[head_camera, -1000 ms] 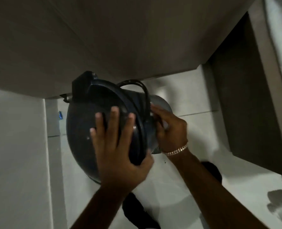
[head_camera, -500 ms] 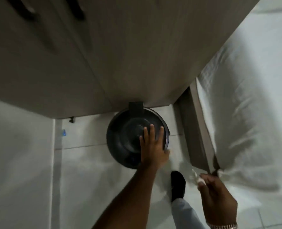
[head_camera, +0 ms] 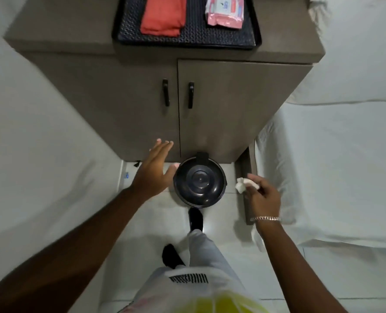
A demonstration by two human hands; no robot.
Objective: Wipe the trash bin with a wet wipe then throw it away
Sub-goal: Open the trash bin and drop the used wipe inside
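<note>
A round black trash bin [head_camera: 199, 182] with its lid closed stands on the tiled floor against the foot of a brown cabinet [head_camera: 221, 109]. My left hand [head_camera: 154, 170] hovers open just left of the bin, fingers spread, not touching it. To the right of the bin, my right hand [head_camera: 263, 195] pinches a crumpled white wet wipe [head_camera: 241, 185] between its fingers. A black-shoed foot [head_camera: 195, 219] is planted right in front of the bin.
A black tray [head_camera: 250, 32] on the cabinet top holds a folded red cloth [head_camera: 162, 16] and a pink wet-wipe pack [head_camera: 226, 12]. White-sheeted beds flank the narrow floor strip on the left [head_camera: 40, 143] and right [head_camera: 334, 143].
The view has pulled up and back, as I stood. My left hand has lifted off the bin lid and moved left. My right hand has come up beside the bin with the wipe.
</note>
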